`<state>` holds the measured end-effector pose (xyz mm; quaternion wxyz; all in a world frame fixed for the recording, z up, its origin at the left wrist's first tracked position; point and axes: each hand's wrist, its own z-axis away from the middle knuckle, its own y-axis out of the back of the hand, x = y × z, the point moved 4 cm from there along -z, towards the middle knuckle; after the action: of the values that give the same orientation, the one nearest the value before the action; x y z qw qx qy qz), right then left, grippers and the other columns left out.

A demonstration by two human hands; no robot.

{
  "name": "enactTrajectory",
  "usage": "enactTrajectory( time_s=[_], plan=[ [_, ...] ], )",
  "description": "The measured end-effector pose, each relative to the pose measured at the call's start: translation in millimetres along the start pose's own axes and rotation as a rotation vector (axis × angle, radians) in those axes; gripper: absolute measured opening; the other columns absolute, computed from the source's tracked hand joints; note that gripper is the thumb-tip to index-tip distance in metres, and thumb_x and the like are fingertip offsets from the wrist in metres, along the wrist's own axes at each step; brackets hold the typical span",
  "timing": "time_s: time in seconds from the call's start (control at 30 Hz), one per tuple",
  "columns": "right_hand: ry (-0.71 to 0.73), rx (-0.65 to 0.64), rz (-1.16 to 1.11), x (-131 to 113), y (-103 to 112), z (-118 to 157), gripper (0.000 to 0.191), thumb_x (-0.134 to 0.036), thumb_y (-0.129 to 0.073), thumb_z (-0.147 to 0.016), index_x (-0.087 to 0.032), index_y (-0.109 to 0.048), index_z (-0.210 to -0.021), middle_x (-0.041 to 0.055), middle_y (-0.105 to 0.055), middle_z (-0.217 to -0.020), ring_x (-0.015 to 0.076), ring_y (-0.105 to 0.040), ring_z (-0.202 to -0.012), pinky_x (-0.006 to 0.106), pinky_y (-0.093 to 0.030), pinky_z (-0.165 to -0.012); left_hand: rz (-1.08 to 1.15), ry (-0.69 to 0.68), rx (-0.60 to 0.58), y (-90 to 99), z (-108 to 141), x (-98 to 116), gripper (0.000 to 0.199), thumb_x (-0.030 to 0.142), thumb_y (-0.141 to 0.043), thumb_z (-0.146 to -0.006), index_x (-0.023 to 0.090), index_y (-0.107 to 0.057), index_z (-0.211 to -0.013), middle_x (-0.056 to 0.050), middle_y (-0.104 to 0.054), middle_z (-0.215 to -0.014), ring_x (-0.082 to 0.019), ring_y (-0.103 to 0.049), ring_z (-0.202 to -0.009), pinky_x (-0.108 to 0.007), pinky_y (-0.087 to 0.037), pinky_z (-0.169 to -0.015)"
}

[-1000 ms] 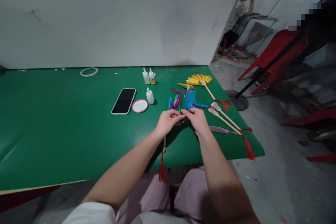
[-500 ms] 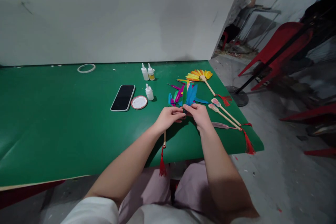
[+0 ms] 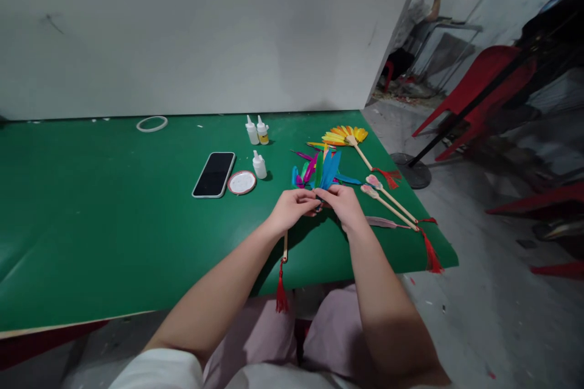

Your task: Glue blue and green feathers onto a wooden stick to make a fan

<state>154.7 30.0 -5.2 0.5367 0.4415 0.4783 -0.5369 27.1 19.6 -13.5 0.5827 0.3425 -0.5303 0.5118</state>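
Note:
My left hand (image 3: pixel 294 211) and my right hand (image 3: pixel 344 205) meet above the table's right part, fingers closed and pinching the lower ends of upright feathers. Blue feathers (image 3: pixel 331 169) and a green feather (image 3: pixel 319 167) stick up from between the fingertips; their quill ends are hidden. A wooden handle (image 3: pixel 285 248) with a red tassel (image 3: pixel 281 296) comes out below my left hand, its upper part covered. Just behind the hands lies a pile of loose feathers (image 3: pixel 301 177) in blue, magenta and green.
A yellow feather fan (image 3: pixel 347 135) and two wooden sticks (image 3: pixel 393 209) with red tassels lie at right, beside a pinkish feather (image 3: pixel 383 222). Several glue bottles (image 3: pixel 260 165), a round lid (image 3: pixel 241 182), a phone (image 3: pixel 213 175) and a white ring (image 3: pixel 152 124) are farther left.
The view has tilted slightly, so the table sits a little lower. Both hands keep their pinch with small finger shifts, and the green and blue feathers lean slightly differently.

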Motion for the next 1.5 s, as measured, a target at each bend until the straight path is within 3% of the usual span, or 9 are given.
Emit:
enactTrajectory(
  time_s=[0.27,0.4,0.6,0.7,0.8,0.93,1.03,1.2,1.5],
  plan=[
    [0.026,0.042,0.0,1,-2,0,0.03,-0.041,-0.072,-0.058,-0.013,-0.063,-0.054,-0.0008,-0.061,-0.051,0.0113,-0.055,-0.049,0.024,-0.045,-0.051,-0.035,-0.045,0.018,-2.0,0,-1,0.035,0.038,-0.073,-0.06,0.011,-0.065,-0.08,-0.005,-0.068,-0.072,-0.015,-0.064,-0.068,-0.027,-0.053,-0.062],
    [-0.04,0.073,-0.147,-3,10,-2,0.028,-0.039,-0.074,-0.057,-0.013,-0.067,-0.065,0.0034,-0.068,-0.062,0.0128,-0.061,-0.054,0.023,-0.048,-0.052,-0.107,-0.078,0.056,1.3,0,2,0.035,0.041,-0.07,-0.064,0.011,-0.066,-0.082,-0.007,-0.069,-0.075,-0.017,-0.065,-0.071,-0.03,-0.054,-0.067],
    [0.013,0.336,-0.364,-17,64,-5,0.026,-0.034,-0.075,-0.057,-0.014,-0.065,-0.071,0.0064,-0.071,-0.07,0.0129,-0.066,-0.06,0.019,-0.05,-0.05,-0.297,-0.195,0.277,50.8,-12,27,0.041,0.042,-0.054,-0.077,0.012,-0.061,-0.103,-0.009,-0.068,-0.088,-0.017,-0.064,-0.078,-0.031,-0.051,-0.074],
    [0.049,0.383,-0.404,-19,74,-4,0.024,-0.032,-0.074,-0.059,-0.014,-0.065,-0.072,0.0067,-0.071,-0.072,0.0128,-0.067,-0.061,0.018,-0.051,-0.05,-0.484,-0.239,0.322,64.6,-27,41,0.034,0.038,-0.058,-0.075,0.014,-0.064,-0.097,-0.008,-0.067,-0.084,-0.018,-0.062,-0.078,-0.03,-0.048,-0.075],
    [0.072,0.397,-0.393,-21,75,-4,0.023,-0.031,-0.073,-0.06,-0.014,-0.065,-0.073,0.0065,-0.071,-0.071,0.0123,-0.066,-0.059,0.017,-0.05,-0.047,-0.673,-0.259,0.274,50.3,-45,46,0.021,0.033,-0.065,-0.069,0.018,-0.068,-0.083,-0.006,-0.067,-0.081,-0.021,-0.059,-0.081,-0.031,-0.043,-0.079],
    [0.067,0.394,-0.376,-21,78,-5,0.023,-0.031,-0.073,-0.061,-0.013,-0.066,-0.074,0.0064,-0.071,-0.07,0.012,-0.066,-0.059,0.017,-0.049,-0.047,-0.815,-0.246,0.168,13.6,-67,33,0.023,0.029,-0.078,-0.055,0.019,-0.068,-0.072,-0.007,-0.064,-0.076,-0.025,-0.057,-0.087,-0.03,-0.039,-0.08],
    [0.066,0.406,-0.394,-21,83,-5,0.022,-0.03,-0.073,-0.06,-0.013,-0.066,-0.072,0.0063,-0.071,-0.069,0.0125,-0.066,-0.06,0.018,-0.05,-0.05,-0.838,-0.201,0.113,0.3,-78,24,0.02,0.024,-0.078,-0.051,0.019,-0.065,-0.065,-0.004,-0.062,-0.07,-0.022,-0.057,-0.081,-0.027,-0.039,-0.074],
    [0.078,0.405,-0.409,-25,86,-3,0.023,-0.032,-0.074,-0.06,-0.013,-0.066,-0.072,0.0064,-0.071,-0.07,0.0122,-0.066,-0.06,0.018,-0.049,-0.051,-0.727,-0.058,0.021,4.4,-85,21,0.021,0.031,-0.073,-0.057,0.017,-0.059,-0.052,0.001,-0.054,-0.05,-0.015,-0.053,-0.056,-0.025,-0.038,-0.058],
    [0.09,0.403,-0.412,-27,86,-3,0.022,-0.03,-0.072,-0.062,-0.013,-0.065,-0.073,0.0065,-0.071,-0.07,0.0117,-0.066,-0.059,0.017,-0.049,-0.05,-0.326,0.061,0.056,8.1,-80,26,0.036,0.045,-0.06,-0.069,0.013,-0.068,-0.085,-0.003,-0.061,-0.07,-0.006,-0.045,-0.049,-0.02,-0.035,-0.047]
  ],
)
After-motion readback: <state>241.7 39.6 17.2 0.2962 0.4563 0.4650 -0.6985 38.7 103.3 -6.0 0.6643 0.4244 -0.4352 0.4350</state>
